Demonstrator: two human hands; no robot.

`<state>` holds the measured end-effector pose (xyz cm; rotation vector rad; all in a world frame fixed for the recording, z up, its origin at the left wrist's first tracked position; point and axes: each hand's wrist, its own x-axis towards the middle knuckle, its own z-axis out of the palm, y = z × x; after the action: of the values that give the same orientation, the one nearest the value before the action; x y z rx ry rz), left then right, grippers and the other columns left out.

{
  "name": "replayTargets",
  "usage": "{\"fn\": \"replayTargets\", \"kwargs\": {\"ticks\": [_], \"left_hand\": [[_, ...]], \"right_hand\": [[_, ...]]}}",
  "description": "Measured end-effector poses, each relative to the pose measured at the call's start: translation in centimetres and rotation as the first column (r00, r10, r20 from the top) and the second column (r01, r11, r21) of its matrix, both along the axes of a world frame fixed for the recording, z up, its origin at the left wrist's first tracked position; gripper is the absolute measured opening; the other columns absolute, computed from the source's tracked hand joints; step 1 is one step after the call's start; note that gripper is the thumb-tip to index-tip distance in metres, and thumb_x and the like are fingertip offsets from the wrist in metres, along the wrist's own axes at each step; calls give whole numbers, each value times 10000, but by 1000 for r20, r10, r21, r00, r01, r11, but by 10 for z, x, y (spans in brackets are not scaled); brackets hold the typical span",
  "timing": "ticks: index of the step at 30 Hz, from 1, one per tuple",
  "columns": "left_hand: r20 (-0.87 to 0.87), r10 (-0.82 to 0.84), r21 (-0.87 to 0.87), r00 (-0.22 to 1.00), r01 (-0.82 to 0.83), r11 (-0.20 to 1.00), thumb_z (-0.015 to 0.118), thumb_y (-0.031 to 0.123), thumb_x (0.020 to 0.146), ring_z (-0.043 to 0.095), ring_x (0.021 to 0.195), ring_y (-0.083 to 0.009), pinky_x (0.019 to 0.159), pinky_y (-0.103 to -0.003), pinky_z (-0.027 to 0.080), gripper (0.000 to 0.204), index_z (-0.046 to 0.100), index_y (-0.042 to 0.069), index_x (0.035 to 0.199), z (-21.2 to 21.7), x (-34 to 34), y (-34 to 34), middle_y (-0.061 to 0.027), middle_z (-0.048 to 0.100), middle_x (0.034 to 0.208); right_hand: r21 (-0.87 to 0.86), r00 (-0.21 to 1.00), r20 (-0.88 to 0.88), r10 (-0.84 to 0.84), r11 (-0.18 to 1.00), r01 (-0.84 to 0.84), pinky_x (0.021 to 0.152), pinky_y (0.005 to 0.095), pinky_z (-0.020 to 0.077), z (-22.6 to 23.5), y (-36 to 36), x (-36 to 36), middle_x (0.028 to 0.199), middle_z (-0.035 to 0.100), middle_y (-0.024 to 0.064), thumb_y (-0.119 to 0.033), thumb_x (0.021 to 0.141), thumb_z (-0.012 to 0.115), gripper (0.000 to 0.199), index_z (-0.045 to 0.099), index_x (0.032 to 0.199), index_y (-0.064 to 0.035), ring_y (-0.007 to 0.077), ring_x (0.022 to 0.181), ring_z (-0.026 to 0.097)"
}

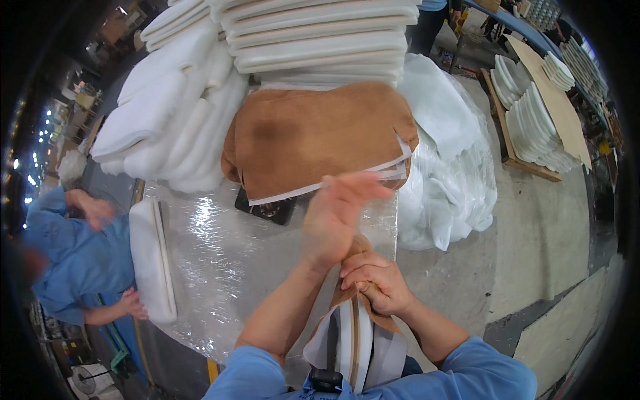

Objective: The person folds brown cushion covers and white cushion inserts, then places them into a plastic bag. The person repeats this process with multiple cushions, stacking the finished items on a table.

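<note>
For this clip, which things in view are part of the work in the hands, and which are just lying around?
In hand:
- tan cover, gripped by right hand
- white pad inside the cover
- left hand, raised above it
- tan cover stack

Lying about:
- white foam stack
- white wadding
- bagged wadding
- white cushion by a co-worker's hand

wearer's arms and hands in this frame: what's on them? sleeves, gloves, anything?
Both hands are bare: no gloves on the left hand or the right hand, and no watch or rings that I can make out. The forearms are uncovered. Blue short sleeves end near the elbows, loose-fitting plain fabric with no visible markings. The left hand is motion-blurred, so fine detail there is unclear.
</note>
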<state>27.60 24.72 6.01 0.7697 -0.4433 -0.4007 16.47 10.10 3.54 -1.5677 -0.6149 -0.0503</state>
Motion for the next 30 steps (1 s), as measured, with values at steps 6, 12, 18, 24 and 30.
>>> {"fn": "replayTargets", "kwargs": {"ticks": [6,12,18,24,30], "left_hand": [[-171,12,314,985,43,948,299,504,1140,605,1219,-254,1164,-405,367,653,689,-17,1200,-61,-61,8,-153,712,1210],[-270,119,247,955,-51,968,453,539,1095,629,1003,-152,898,-310,506,563,670,28,1185,-34,-93,-6,-45,676,1037],[16,351,432,936,-323,842,485,522,1085,615,835,-113,760,-287,504,483,673,77,1107,-20,-93,23,-19,656,939],[-64,837,504,543,-706,497,522,464,1079,604,814,-130,741,-297,497,415,690,92,1009,-21,-111,196,-15,645,886],[-246,938,464,246,-820,336,492,627,1029,628,1159,-223,998,-389,504,575,630,126,1275,-16,-239,209,-72,652,1232]], "right_hand": [[0,999,1,-36,999,36,1000,416,512,12,-9,-14,1157,700,102,-149,1027,589,178,735,992,-54,306,1085,673],[58,997,-27,-70,996,71,1009,397,509,19,-21,-19,1232,706,116,-152,1016,630,160,735,1033,-33,266,1142,664],[335,839,-542,-44,904,264,1027,365,470,-7,-64,-100,1585,469,51,-220,1102,504,535,370,1610,-123,189,1193,556],[296,447,-860,247,954,41,1137,436,375,-56,-68,-268,1592,465,65,-544,1124,389,640,385,1614,-134,243,1397,463],[306,631,-773,-63,835,458,1193,381,350,-50,-35,-219,1450,599,102,-500,1160,257,642,540,1475,-18,218,1358,520]]}}
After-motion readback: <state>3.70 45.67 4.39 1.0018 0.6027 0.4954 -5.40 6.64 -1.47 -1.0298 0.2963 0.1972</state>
